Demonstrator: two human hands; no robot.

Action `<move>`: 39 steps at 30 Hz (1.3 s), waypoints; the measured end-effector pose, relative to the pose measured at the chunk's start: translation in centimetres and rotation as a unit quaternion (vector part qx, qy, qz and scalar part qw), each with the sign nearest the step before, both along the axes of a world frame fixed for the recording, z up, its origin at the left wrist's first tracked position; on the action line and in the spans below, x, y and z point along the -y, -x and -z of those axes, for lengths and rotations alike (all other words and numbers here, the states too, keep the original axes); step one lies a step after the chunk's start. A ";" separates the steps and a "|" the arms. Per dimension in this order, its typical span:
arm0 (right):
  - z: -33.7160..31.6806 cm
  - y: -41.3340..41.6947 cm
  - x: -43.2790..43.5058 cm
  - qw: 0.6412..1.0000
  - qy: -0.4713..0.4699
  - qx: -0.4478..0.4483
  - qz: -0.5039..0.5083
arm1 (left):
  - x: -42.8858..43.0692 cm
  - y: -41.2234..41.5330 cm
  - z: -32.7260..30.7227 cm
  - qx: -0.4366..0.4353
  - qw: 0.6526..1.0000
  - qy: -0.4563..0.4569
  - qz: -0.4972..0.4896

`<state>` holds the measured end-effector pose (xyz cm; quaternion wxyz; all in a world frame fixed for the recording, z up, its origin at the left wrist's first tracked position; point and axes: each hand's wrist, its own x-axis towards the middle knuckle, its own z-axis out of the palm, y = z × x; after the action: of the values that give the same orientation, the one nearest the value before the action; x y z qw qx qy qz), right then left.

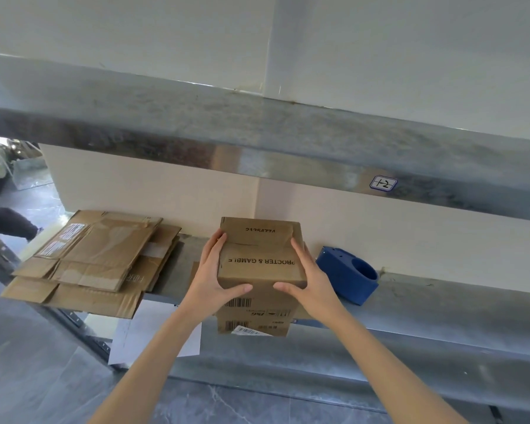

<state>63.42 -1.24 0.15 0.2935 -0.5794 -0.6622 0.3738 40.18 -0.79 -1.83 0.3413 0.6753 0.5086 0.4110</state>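
A brown cardboard box (259, 255) with upside-down black print and barcode labels sits at the front of a metal shelf (426, 304), its top flaps closed. My left hand (211, 273) grips its left side, thumb curled onto the front top edge. On the opposite side, my right hand (308, 278) holds the box the same way, thumb on the front edge. Both forearms reach up from below.
A stack of flattened cardboard boxes (95, 258) lies on the shelf to the left. A blue tape dispenser (349, 275) sits just right of the box. An upper metal shelf (257, 139) with a label (383, 183) hangs overhead. A person's leg (10, 218) shows far left.
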 end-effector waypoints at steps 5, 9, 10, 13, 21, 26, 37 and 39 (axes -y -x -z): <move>-1.5 -1.1 -1.2 0.999 0.010 0.000 -0.032 | -1.1 3.4 -1.4 -0.027 0.999 0.026 0.030; -2.7 -2.1 -1.9 0.997 0.026 -0.021 -0.075 | -2.2 6.3 -2.1 -0.001 0.993 0.091 0.071; -3.0 -2.3 -2.1 0.996 0.029 -0.019 -0.086 | -2.4 6.7 -2.1 0.000 0.991 0.101 0.086; -3.5 -2.7 -2.6 0.993 0.039 -0.001 -0.115 | -3.1 7.3 -2.1 -0.010 0.988 0.112 0.102; -3.1 -1.9 -3.2 0.997 -0.020 0.017 -0.077 | -0.7 7.3 -0.7 0.066 0.992 0.096 0.049; -2.6 0.1 -3.5 0.991 -0.119 0.050 -0.041 | 2.9 7.6 0.0 0.140 0.986 0.079 -0.052; -2.5 0.5 -3.7 0.980 -0.043 -0.008 -0.193 | 8.8 0.8 1.0 0.179 0.936 -0.015 -0.302; -2.6 -0.2 -3.3 0.965 -0.006 -0.026 -0.260 | 9.0 -0.9 0.6 0.178 0.927 -0.025 -0.328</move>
<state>63.65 2.07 2.77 0.2071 -0.3758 -0.7840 0.4485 41.04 -9.74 -2.47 0.2549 0.3951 0.6222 0.6259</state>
